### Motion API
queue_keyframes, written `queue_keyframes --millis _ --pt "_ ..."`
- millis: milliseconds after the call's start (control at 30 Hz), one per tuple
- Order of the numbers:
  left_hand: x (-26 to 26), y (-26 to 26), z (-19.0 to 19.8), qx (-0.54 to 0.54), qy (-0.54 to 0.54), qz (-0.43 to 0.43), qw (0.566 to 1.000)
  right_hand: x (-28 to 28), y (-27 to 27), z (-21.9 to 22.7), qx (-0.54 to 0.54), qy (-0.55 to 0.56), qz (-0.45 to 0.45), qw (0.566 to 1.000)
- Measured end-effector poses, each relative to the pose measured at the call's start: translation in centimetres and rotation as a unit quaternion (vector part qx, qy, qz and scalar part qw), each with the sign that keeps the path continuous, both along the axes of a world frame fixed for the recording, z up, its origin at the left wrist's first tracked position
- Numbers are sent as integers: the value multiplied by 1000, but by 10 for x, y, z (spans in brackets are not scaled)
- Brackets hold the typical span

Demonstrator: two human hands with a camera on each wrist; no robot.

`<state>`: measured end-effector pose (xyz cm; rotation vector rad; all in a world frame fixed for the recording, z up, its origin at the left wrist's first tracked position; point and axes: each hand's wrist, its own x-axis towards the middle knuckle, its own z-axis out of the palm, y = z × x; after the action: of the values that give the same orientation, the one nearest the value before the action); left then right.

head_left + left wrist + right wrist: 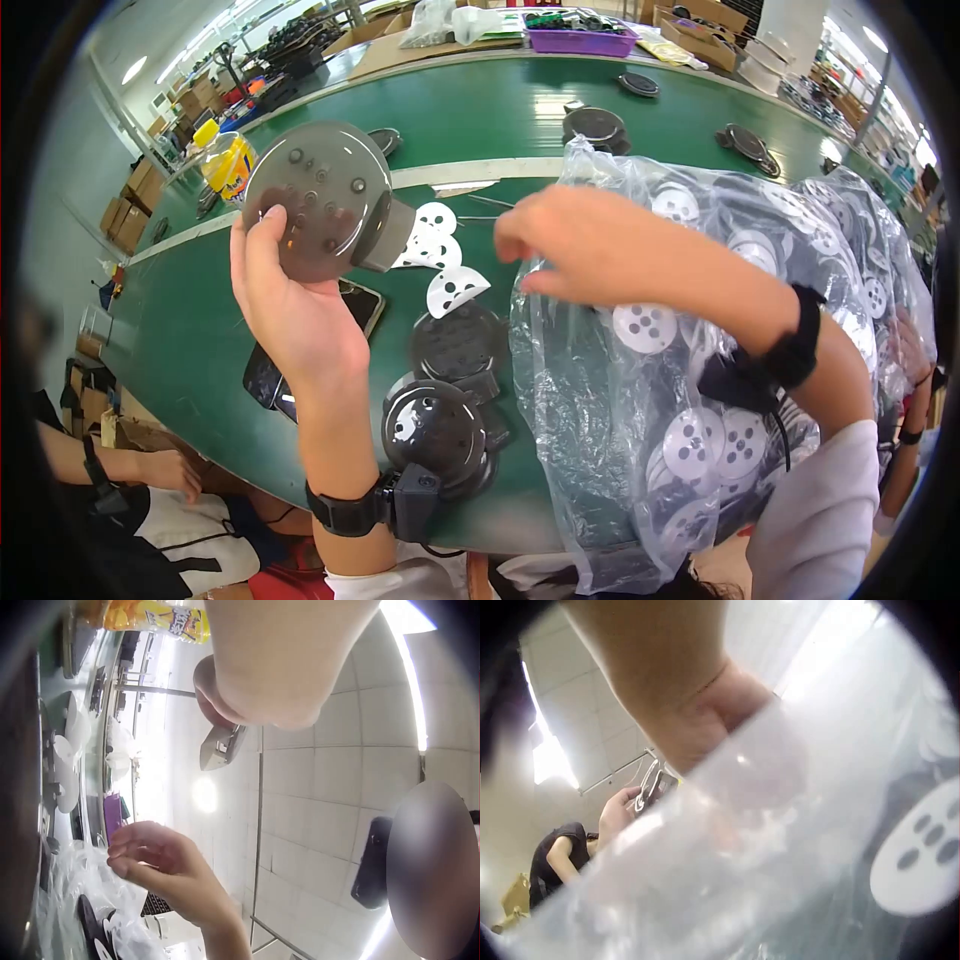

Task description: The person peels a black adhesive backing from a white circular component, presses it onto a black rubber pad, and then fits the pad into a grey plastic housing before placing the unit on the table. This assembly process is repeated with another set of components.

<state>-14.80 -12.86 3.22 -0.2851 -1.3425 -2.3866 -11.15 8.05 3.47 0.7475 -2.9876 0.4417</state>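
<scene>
We record one smoky round cover [325, 185], gripped by the left hand [305, 325] above the tabletop [190, 310], left of centre; one right hand [570, 240], fingers loosely bent, nothing visibly held; several white perforated discs [452, 284] between; dark covers [435, 430] toward the near edge; one clear bag [548, 405], rightward.

A glossy green table [190, 325] has a pale strip [510, 170] running across it. On the near side lie a phone [265, 378], partly hidden, white discs [435, 248] with holes, and two dark round pieces [437, 430], one nearer the front edge. A clear plastic bag [555, 390] with more such discs inside spreads over the right side. Past the strip, more dark round parts [595, 125] lie well apart on green.
</scene>
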Motion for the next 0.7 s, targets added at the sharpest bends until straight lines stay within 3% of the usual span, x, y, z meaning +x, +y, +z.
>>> queue_keyframes --millis 33,100,200,233,267,333,400,467,533,600,667,700 --pt "0 -4 0 -3 -3 -3 1000 -2 -2 3 -3 -3 -3 1000" --pt "-2 -3 0 -12 -27 -13 999 1 -3 18 137 -156 -31 978" --pt "9 5 4 -53 -52 -57 996 23 10 5 130 -193 -44 971" --pt "15 13 7 -48 -45 -65 996 28 14 2 204 -170 -32 964" --pt "18 17 7 -42 -49 -69 996 32 22 -2 209 -175 -35 961" --pt "24 24 5 -36 -46 -119 991 39 36 -11 131 -110 -101 980" --pt "31 30 6 -30 -57 -120 991 40 46 -7 119 -155 -118 974" --pt "33 33 6 -51 -82 -127 987 44 56 -7 86 -141 0 986" --pt "31 33 5 -55 -108 -131 984 52 56 7 135 -195 -10 971" --pt "27 26 1 -122 -83 -230 962 66 53 14 197 -147 -20 969" --pt "29 31 -2 -114 -88 -223 964 78 60 13 163 -166 -39 972" --pt "30 30 1 -182 -87 -296 933 89 63 20 213 -146 -41 965"
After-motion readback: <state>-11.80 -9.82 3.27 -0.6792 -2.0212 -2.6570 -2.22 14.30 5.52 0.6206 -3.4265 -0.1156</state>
